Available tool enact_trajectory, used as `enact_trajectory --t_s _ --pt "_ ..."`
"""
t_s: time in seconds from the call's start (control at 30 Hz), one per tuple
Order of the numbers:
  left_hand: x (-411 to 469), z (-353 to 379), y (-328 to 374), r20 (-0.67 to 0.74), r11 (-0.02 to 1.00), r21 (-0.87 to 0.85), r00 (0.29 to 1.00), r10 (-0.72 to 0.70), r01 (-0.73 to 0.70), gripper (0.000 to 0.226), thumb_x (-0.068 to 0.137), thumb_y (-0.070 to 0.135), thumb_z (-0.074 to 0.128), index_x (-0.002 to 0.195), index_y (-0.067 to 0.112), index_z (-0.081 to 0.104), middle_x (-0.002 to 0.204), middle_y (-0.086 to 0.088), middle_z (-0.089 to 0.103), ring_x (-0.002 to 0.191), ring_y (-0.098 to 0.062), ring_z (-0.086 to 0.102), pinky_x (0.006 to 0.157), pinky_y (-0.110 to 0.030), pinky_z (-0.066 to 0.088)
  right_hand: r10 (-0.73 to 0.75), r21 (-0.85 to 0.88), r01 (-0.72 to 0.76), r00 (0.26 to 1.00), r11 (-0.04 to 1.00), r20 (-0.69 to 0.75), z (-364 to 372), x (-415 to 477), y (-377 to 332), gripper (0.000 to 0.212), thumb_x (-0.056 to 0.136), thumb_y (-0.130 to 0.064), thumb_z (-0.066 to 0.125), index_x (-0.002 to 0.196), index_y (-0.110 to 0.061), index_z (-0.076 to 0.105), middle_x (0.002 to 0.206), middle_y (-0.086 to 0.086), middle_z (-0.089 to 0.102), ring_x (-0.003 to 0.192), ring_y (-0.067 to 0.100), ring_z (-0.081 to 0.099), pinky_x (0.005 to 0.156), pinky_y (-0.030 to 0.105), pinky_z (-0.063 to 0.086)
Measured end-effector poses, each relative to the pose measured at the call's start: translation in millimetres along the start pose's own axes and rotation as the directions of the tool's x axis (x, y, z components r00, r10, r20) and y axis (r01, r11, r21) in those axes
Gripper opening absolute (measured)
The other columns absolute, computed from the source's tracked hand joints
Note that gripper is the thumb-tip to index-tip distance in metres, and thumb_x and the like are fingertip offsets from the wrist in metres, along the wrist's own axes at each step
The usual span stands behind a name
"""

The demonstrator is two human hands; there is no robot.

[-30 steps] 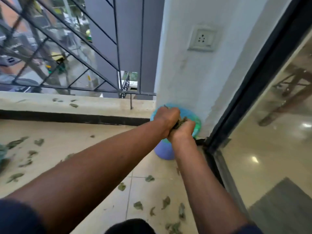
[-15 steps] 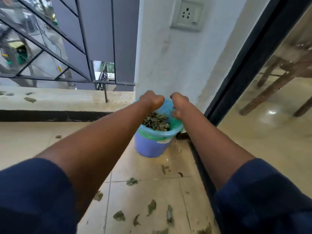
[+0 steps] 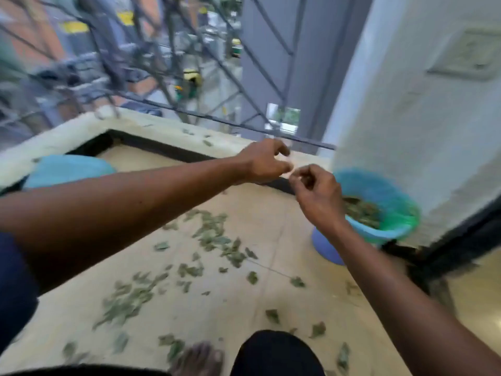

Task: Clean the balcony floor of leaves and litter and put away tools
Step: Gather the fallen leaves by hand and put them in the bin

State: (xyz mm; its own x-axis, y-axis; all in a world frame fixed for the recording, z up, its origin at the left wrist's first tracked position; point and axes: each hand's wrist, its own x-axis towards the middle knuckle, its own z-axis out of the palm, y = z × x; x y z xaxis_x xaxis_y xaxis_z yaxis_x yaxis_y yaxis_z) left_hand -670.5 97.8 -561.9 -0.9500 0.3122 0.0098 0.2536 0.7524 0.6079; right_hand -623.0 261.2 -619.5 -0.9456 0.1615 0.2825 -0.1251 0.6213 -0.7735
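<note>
Head view: dry leaves (image 3: 208, 234) lie scattered over the balcony floor (image 3: 271, 207) in front of me, with more heaped in the lined blue bin (image 3: 379, 185) by the wall on my right. I judge them feather-light, brittle and quick to crumble or blow away, so they are best scooped in bunches from underneath, between both palms. My left hand (image 3: 264, 161) hangs with its fingers (image 3: 280, 149) loosely curled and empty. My right hand (image 3: 315, 195), just beside it, has its fingers drawn toward the thumb, and blur hides whether they pinch a scrap. Half a second ago both fists were over the bin's mouth. Now they have drawn back to its left, and my view has swung toward the littered floor.
</note>
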Motion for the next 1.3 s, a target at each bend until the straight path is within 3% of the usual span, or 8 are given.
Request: enact_trajectory --t_s 0.17,0.43,0.67,0.87,1.0,1.07,1.23,1.3 --pt "-137 -78 -88 -0.090 0.968 0.105 0.971 -0.220 0.229 0.045 0.099 0.038 0.066 0.141 0.023 0.059 0.145 0.001 0.059 0.130 -0.016 0.055 0.106 -0.031 0.044 -0.188 0.120 0.154 0.911 0.981 0.368 99 -62 -59 0.023 0.097 -0.043 0.065 0.085 -0.025 0.073 0.078 -0.008 0.072 0.075 0.008 0.066 0.065 0.032 0.049" --pt "-370 -91 -214 -0.190 0.793 0.096 0.793 -0.578 0.601 0.044 0.101 0.040 0.063 0.142 0.023 0.057 0.146 -0.001 0.058 0.131 -0.018 0.054 0.096 -0.024 0.036 -0.492 0.358 0.390 0.334 0.849 0.804 253 -194 -124 0.033 0.096 -0.034 0.070 0.129 -0.027 0.067 0.123 -0.006 0.066 0.117 0.009 0.058 0.103 0.037 0.048" --pt "-614 47 -297 -0.247 0.531 -0.054 0.503 -0.828 0.846 0.063 0.097 0.056 0.053 0.150 0.021 0.047 0.158 -0.009 0.044 0.146 -0.025 0.040 0.116 -0.033 0.033 -0.543 0.494 0.584 -0.107 0.643 0.833 352 -327 -90 0.041 0.099 -0.036 0.060 0.137 -0.022 0.061 0.143 0.008 0.054 0.134 0.027 0.048 0.110 0.043 0.042" --pt "-771 162 -323 -0.456 0.076 -0.156 -0.003 -0.890 0.985 0.083 0.096 0.073 0.031 0.162 0.022 0.027 0.172 -0.005 0.015 0.159 -0.025 0.013 0.128 -0.055 0.010 -0.641 0.622 0.692 -0.297 0.367 0.708 403 -393 -79 0.056 0.098 -0.046 0.049 0.142 -0.012 0.054 0.146 0.015 0.049 0.133 0.036 0.049 0.103 0.051 0.047" --pt "-756 188 -352 -0.451 -0.147 -0.309 -0.281 -0.847 0.940 0.099 0.093 0.080 0.008 0.167 0.015 0.000 0.174 -0.011 -0.011 0.161 -0.027 -0.011 0.129 -0.052 -0.005 -0.631 0.556 0.668 -0.165 0.494 0.758 435 -423 -81 0.067 0.098 -0.050 0.045 0.151 -0.009 0.044 0.154 0.019 0.040 0.141 0.040 0.040 0.113 0.058 0.038" --pt "-729 184 -363 -0.424 -0.127 -0.306 -0.254 -0.869 0.944 0.102 0.092 0.081 0.002 0.166 0.011 -0.002 0.173 -0.016 -0.012 0.160 -0.031 -0.013 0.128 -0.055 -0.002 -0.632 0.555 0.626 -0.127 0.547 0.765 446 -435 -87 0.069 0.099 -0.051 0.042 0.155 -0.010 0.038 0.159 0.019 0.035 0.147 0.037 0.032 0.120 0.054 0.029" --pt "-617 189 -343 -0.366 0.418 -0.107 0.355 -0.860 0.902 0.100 0.094 0.079 0.000 0.164 0.010 -0.011 0.172 -0.011 -0.020 0.157 -0.023 -0.026 0.128 -0.052 -0.007 -0.611 0.531 0.592 -0.080 0.607 0.787 459 -446 -94 0.068 0.104 -0.049 0.037 0.159 -0.012 0.027 0.164 0.014 0.025 0.153 0.031 0.023 0.124 0.052 0.026" --pt "-595 184 -343 -0.440 0.539 -0.250 0.401 -0.803 0.804 0.092 0.098 0.075 0.006 0.167 0.013 0.004 0.175 -0.007 -0.002 0.160 -0.019 -0.013 0.130 -0.045 -0.006 -0.609 0.535 0.618 -0.112 0.576 0.785 467 -436 -97 0.065 0.105 -0.047 0.036 0.159 -0.012 0.027 0.164 0.013 0.026 0.152 0.032 0.027 0.123 0.052 0.029"
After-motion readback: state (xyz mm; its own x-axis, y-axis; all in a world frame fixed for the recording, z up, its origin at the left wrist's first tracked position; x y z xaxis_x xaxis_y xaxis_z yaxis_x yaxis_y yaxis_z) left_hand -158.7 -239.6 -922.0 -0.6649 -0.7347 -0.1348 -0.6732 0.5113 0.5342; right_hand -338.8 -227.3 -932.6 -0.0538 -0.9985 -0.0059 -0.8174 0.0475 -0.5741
